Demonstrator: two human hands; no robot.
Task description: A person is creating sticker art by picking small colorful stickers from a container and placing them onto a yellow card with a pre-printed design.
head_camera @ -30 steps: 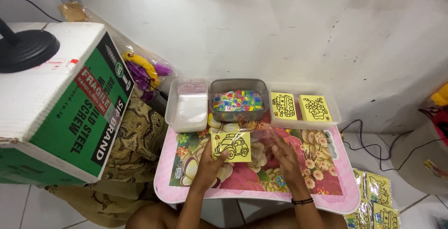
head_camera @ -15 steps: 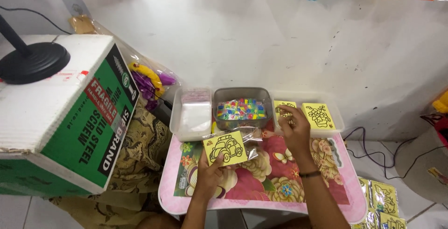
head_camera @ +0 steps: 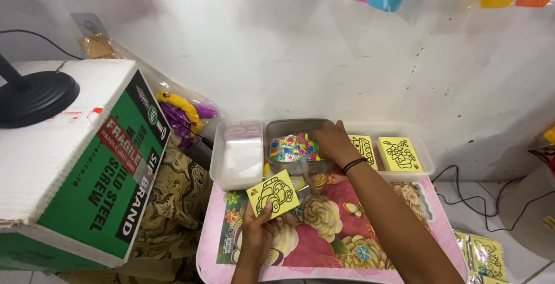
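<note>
My left hand [head_camera: 258, 232] holds up a small yellow card with a black outline drawing of a car [head_camera: 273, 194] above the pink flowered tray table [head_camera: 347, 243]. My right hand [head_camera: 330, 140] reaches forward into a grey tub of small colourful pieces [head_camera: 292, 145]; its fingertips are down among the pieces, so I cannot tell whether it grips any. A black band sits on that wrist.
A clear tub of white packets [head_camera: 238, 154] stands left of the grey tub. A clear tray with more yellow cards [head_camera: 399, 152] lies to its right. A large green and white cardboard box [head_camera: 87, 168] fills the left. Yellow cards [head_camera: 483, 255] lie on the floor at right.
My right hand moved from the tray table up to the card tray, then left into the grey tub. The left hand kept the car card, shifting slightly.
</note>
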